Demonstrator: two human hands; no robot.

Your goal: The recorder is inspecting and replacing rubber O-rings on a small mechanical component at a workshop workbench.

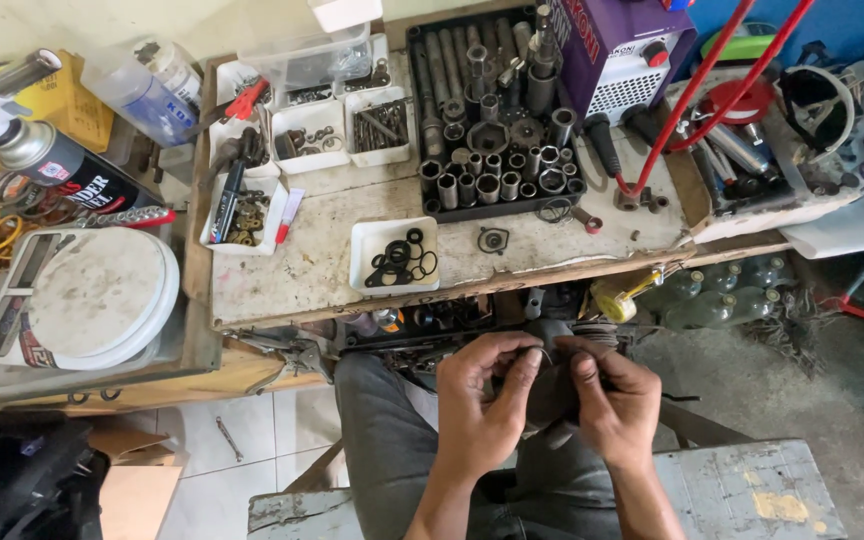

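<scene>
Over my lap, both hands close around one dark, rounded metal part (550,392). My left hand (482,405) grips its left side, thumb and fingers curled over the top edge. My right hand (607,400) holds the right side, with fingertips pressed at the part's upper rim. Most of the part is hidden between my palms. I sit on a worn grey bench (742,490) in front of a workbench (322,270).
The workbench carries a black tray of sockets (497,160), a white tray of black rubber rings (395,256) and several small white trays of hardware (312,135). A purple machine (617,50) and red tubing (697,90) stand at the back right. A white round scale (97,295) sits on the left.
</scene>
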